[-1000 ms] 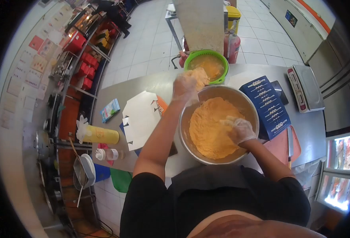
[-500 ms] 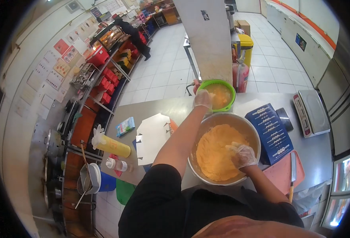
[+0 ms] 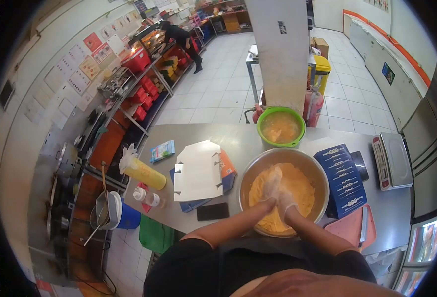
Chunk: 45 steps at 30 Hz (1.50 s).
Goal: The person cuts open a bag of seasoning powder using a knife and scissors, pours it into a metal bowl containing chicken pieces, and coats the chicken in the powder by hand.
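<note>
A large steel mixing bowl [image 3: 321, 173] holds a bed of orange-yellow powder [image 3: 302, 190]. Both of my hands are in it, close together, in clear plastic gloves. My left hand [image 3: 271, 187] is over the powder; a pale, blurred shape is at its fingertips, and I cannot tell whether it is a piece of food or coated fingers. Right beside it, my right hand [image 3: 287, 200] reaches into the powder, its fingers smeared by motion and partly hidden. Behind the steel bowl stands a green bowl [image 3: 302, 132] of cloudy liquid with pale pieces in it.
Left of the steel bowl lie a white cardboard sheet [image 3: 198, 171], a phone [image 3: 213, 212], a yellow-filled bottle [image 3: 151, 175] and a shaker [image 3: 149, 198]. To the right are a blue box [image 3: 341, 180], a scale [image 3: 394, 161] and a knife [image 3: 364, 225] on a pink board [image 3: 344, 226]. A person [image 3: 181, 37] works far back.
My left hand has left the green bowl and come into the steel bowl beside my right hand. My right hand has shifted left across the powder. The view has tilted slightly.
</note>
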Motion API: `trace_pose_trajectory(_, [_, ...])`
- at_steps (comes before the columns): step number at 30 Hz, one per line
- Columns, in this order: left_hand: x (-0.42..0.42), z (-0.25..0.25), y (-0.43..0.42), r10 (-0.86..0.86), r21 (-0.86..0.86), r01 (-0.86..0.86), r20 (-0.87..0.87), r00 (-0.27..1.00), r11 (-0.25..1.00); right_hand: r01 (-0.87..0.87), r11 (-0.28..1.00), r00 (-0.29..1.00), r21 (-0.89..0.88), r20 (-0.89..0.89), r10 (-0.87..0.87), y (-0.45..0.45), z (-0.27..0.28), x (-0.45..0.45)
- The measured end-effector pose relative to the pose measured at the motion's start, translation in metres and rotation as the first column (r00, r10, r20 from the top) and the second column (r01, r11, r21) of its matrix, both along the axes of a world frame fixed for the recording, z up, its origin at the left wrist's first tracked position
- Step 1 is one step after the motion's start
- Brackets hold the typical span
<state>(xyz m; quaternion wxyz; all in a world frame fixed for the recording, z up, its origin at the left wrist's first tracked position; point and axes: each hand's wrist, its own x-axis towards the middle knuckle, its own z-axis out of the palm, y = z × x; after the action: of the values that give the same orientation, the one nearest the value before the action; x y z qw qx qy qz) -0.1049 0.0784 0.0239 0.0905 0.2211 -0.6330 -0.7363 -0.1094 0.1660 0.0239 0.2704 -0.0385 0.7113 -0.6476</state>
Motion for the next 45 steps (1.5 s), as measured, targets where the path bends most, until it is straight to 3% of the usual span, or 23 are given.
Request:
trace_pose_trajectory(1, [0.007,-0.002,0.010,0.009,0.129,-0.012,0.023,1.000,0.992,0.006,0.998,0.991,0.058,0.132,-0.014,-0.016,-0.033,0.001])
trace_pose_trajectory(3, [0.012,-0.001,0.024,0.013,0.379,-0.029,0.045,0.999,0.925,0.072,0.997,0.953,-0.012,0.294,-0.065,-0.027,-0.042,0.005])
trace_pose_trajectory(5, [0.013,0.000,0.018,-0.045,0.584,0.021,0.027,0.999,0.811,0.213,0.945,0.919,-0.249,0.379,-0.107,-0.024,-0.042,0.004])
trace_pose_trajectory(7, [0.011,0.001,0.000,-0.173,0.758,0.140,-0.037,0.984,0.637,0.273,0.925,0.913,-0.263,0.375,-0.163,-0.023,-0.028,0.009])
trace_pose_trajectory(8, [0.011,0.002,-0.009,-0.200,0.782,0.185,-0.079,0.977,0.595,0.265,0.949,0.925,-0.170,0.324,-0.200,-0.031,-0.013,0.018])
trace_pose_trajectory(10, [0.014,0.002,-0.017,-0.218,0.787,0.224,-0.117,0.969,0.574,0.211,0.977,0.951,-0.036,0.238,-0.197,-0.037,-0.008,0.022])
trace_pose_trajectory(12, [0.016,0.005,0.001,-0.018,0.635,0.032,-0.028,0.999,0.772,0.119,0.992,0.978,0.040,0.166,-0.124,-0.043,-0.017,0.011])
trace_pose_trajectory(14, [0.018,0.008,0.015,0.142,0.460,-0.147,0.046,0.989,0.876,0.247,0.930,0.920,-0.273,0.366,-0.137,-0.031,-0.021,-0.011])
trace_pose_trajectory(16, [0.017,0.010,0.011,0.062,0.520,-0.084,0.060,0.996,0.850,0.184,0.949,0.933,-0.255,0.349,-0.087,-0.019,0.005,-0.014])
trace_pose_trajectory(20, [0.010,0.022,-0.013,-0.261,0.657,0.123,0.116,0.958,0.743,0.114,0.965,0.926,-0.236,0.376,-0.017,-0.027,-0.013,-0.012])
trace_pose_trajectory(22, [0.011,0.035,-0.027,-0.397,0.606,0.176,0.253,0.882,0.776,0.049,0.993,0.833,-0.111,0.554,0.021,-0.015,0.063,-0.017])
trace_pose_trajectory(23, [0.014,0.045,-0.035,-0.465,0.573,0.211,0.342,0.817,0.792,0.010,0.994,0.870,-0.108,0.491,0.045,-0.007,0.060,-0.027])
trace_pose_trajectory(25, [0.016,0.006,-0.048,-0.504,0.441,0.381,0.203,0.840,0.813,-0.052,0.999,0.971,-0.001,0.234,0.051,0.015,0.041,-0.046])
trace_pose_trajectory(26, [0.011,-0.027,-0.057,-0.516,0.269,0.478,0.088,0.852,0.836,-0.057,0.993,0.998,0.101,0.032,0.054,0.019,0.024,-0.057])
trace_pose_trajectory(27, [0.016,-0.028,-0.064,-0.529,0.109,0.526,-0.002,0.848,0.843,-0.036,0.992,0.999,0.118,-0.024,0.039,0.020,0.023,-0.062])
trace_pose_trajectory(28, [0.018,-0.030,-0.068,-0.503,0.179,0.491,0.029,0.864,0.853,-0.014,0.991,0.997,0.137,-0.079,0.025,0.021,0.022,-0.066])
trace_pose_trajectory(30, [0.024,0.001,-0.068,-0.425,0.308,0.373,0.121,0.897,0.875,0.061,0.998,0.992,0.013,0.108,-0.062,0.016,0.057,-0.064])
trace_pose_trajectory(34, [0.023,0.040,-0.049,-0.357,0.423,0.275,0.129,0.925,0.864,-0.017,0.998,0.998,-0.053,-0.055,0.014,-0.013,0.052,-0.040])
trace_pose_trajectory(36, [0.019,0.043,-0.028,-0.243,0.590,0.183,0.023,0.970,0.786,-0.050,0.998,0.998,0.031,0.027,0.049,-0.037,0.030,-0.025])
trace_pose_trajectory(39, [0.010,0.016,-0.006,-0.123,0.567,0.105,-0.006,0.992,0.817,-0.040,0.981,0.996,0.188,0.081,0.025,-0.051,0.057,-0.012])
trace_pose_trajectory(42, [-0.008,-0.002,-0.034,-0.190,0.556,0.148,0.019,0.982,0.818,-0.038,0.935,0.991,0.352,0.133,-0.010,-0.054,0.100,-0.001])
trace_pose_trajectory(44, [-0.005,-0.003,-0.040,-0.164,0.749,0.190,-0.110,0.980,0.635,-0.035,0.934,0.982,0.354,0.188,-0.034,-0.051,0.099,0.000])
trace_pose_trajectory(45, [-0.001,0.027,-0.035,-0.252,0.713,0.188,-0.017,0.968,0.675,-0.026,0.952,0.976,0.304,0.215,-0.042,-0.048,0.092,-0.012])
